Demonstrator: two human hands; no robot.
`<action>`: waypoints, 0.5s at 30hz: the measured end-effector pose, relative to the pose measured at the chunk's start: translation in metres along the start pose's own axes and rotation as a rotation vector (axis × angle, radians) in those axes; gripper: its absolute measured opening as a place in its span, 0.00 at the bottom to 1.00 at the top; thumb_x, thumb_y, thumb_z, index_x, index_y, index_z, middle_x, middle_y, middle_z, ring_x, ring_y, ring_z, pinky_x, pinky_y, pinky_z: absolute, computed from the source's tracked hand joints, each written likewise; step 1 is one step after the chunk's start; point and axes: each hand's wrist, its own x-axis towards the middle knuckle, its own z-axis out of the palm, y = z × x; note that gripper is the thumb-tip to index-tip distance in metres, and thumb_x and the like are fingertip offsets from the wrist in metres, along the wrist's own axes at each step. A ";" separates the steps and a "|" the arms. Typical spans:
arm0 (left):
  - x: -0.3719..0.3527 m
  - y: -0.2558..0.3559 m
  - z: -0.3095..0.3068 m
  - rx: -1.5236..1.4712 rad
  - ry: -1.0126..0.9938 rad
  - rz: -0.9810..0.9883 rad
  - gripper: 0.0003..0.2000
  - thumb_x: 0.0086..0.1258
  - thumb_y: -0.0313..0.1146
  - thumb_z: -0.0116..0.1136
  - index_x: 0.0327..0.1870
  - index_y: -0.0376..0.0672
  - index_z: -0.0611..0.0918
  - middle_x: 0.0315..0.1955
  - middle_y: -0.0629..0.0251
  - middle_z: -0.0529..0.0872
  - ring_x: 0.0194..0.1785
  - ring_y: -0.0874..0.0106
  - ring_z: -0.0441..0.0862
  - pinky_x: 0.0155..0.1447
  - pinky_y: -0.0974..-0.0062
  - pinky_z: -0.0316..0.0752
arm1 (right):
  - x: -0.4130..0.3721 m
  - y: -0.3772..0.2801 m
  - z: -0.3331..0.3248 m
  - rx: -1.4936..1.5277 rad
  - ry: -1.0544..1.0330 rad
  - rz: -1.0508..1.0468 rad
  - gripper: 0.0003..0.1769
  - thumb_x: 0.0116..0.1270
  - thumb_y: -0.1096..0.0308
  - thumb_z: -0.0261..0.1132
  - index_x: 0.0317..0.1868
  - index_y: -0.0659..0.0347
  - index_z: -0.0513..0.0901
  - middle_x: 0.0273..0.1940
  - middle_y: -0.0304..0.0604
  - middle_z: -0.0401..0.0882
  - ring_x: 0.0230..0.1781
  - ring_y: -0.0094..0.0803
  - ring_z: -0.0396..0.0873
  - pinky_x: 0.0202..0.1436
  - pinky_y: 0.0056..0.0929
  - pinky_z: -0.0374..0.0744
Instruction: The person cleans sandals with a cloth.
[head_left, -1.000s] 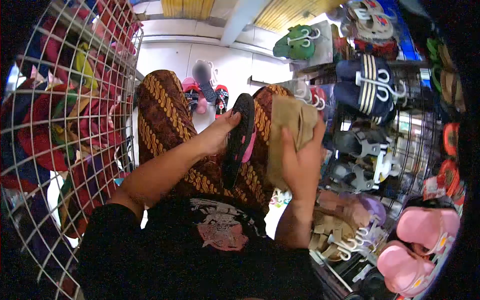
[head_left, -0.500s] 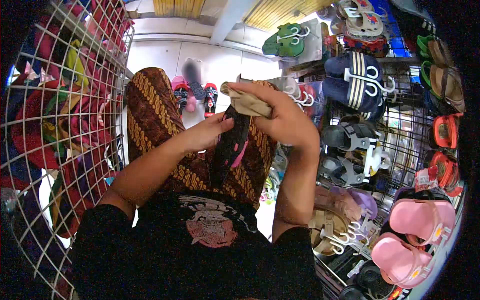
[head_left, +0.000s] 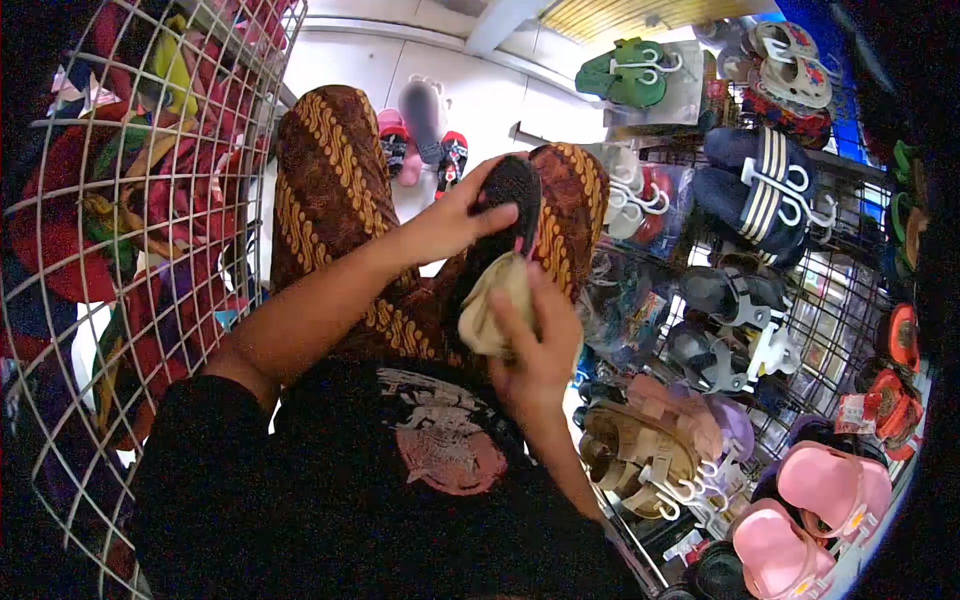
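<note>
Wiping, probably — left hand (head_left: 455, 222) clamped on flat black sandal (head_left: 512, 190), right hand (head_left: 545, 345) gripping crumpled tan cloth (head_left: 480, 315); next stroke wants steady sandal.

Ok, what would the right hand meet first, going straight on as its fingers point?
The beige cloth in the right hand itself; beyond it, probably the dark sandal in the left hand, though depth is unclear.

A: Where is exposure highest?
B: On the white floor tiles (head_left: 340, 60), nearly washed out; the black shirt (head_left: 330, 520) is dim and grainy.
A: Distortion?
B: The wire mesh (head_left: 150, 270) bows at left; corners fall black; the right hand (head_left: 545, 345) shows slight blur.
</note>
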 end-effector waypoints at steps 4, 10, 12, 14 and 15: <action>0.012 -0.012 -0.016 -0.395 0.180 -0.169 0.27 0.78 0.57 0.40 0.57 0.40 0.74 0.43 0.62 0.84 0.42 0.70 0.83 0.46 0.69 0.80 | -0.019 -0.002 0.008 0.066 -0.208 -0.063 0.44 0.34 0.77 0.70 0.59 0.40 0.82 0.66 0.45 0.71 0.61 0.49 0.72 0.64 0.46 0.67; 0.014 -0.002 -0.021 -0.237 0.392 -0.104 0.11 0.72 0.36 0.58 0.48 0.39 0.79 0.35 0.65 0.83 0.36 0.78 0.80 0.39 0.79 0.76 | 0.001 0.003 -0.025 0.262 -0.482 -0.015 0.42 0.39 0.78 0.68 0.62 0.48 0.79 0.64 0.44 0.75 0.62 0.44 0.72 0.64 0.43 0.68; 0.015 0.001 -0.025 -0.228 0.383 -0.204 0.11 0.69 0.31 0.62 0.49 0.39 0.79 0.34 0.65 0.82 0.34 0.77 0.81 0.37 0.79 0.76 | 0.000 0.010 -0.026 0.325 -0.577 -0.018 0.41 0.44 0.76 0.68 0.65 0.52 0.75 0.64 0.45 0.75 0.63 0.44 0.72 0.66 0.43 0.67; 0.015 0.006 -0.025 -0.186 0.421 -0.144 0.11 0.68 0.32 0.60 0.48 0.41 0.78 0.32 0.66 0.81 0.32 0.77 0.80 0.35 0.78 0.76 | -0.001 0.021 -0.023 0.335 -0.650 -0.056 0.41 0.49 0.73 0.69 0.69 0.49 0.71 0.65 0.44 0.73 0.63 0.46 0.71 0.67 0.47 0.66; 0.015 0.008 -0.024 -0.226 0.426 -0.123 0.10 0.68 0.32 0.59 0.47 0.42 0.78 0.32 0.66 0.81 0.32 0.78 0.80 0.35 0.79 0.76 | 0.003 0.022 -0.023 0.365 -0.507 -0.061 0.40 0.48 0.75 0.67 0.67 0.52 0.73 0.65 0.45 0.74 0.62 0.46 0.72 0.67 0.45 0.67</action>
